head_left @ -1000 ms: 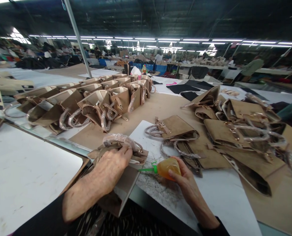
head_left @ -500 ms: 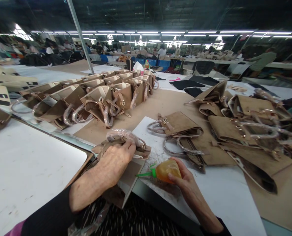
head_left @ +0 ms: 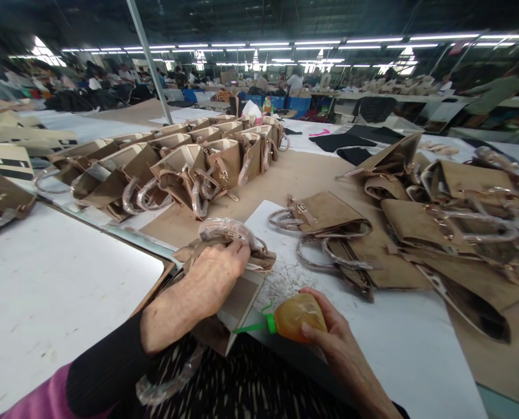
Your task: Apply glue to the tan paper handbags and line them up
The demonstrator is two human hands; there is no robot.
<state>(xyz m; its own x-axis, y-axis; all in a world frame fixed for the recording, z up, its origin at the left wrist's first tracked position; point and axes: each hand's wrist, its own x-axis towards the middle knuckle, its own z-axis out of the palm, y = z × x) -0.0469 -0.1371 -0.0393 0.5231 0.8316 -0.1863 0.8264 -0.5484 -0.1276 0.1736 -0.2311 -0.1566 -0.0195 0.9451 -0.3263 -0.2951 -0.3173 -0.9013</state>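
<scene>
My left hand [head_left: 218, 270] is closed on the upper edge of a tan handbag [head_left: 242, 297], near its plastic-wrapped handle [head_left: 228, 228]. The bag lies tilted over the table's front edge, and a second wrapped handle hangs below it. My left fingertips are partly hidden behind the handle. In my right hand [head_left: 329, 323] is a soft squeeze bottle [head_left: 300, 316] of amber liquid with a green cap and thin green nozzle [head_left: 251, 327]. The bottle lies sideways, its nozzle pointing left with the tip at the bag's lower edge; I cannot tell whether they touch.
Rows of open tan bags [head_left: 176, 160] stand at the back left. More bags [head_left: 447, 227] lie piled on the right, and one flat bag [head_left: 329, 214] lies nearer the middle. Black pieces [head_left: 359, 139] lie behind. A metal post [head_left: 149, 61] rises beyond the rows.
My right hand has brought the bottle slightly lower, and its nozzle tip has moved left and down to the bag's edge. My left hand keeps its grip. The whole view has shifted a little.
</scene>
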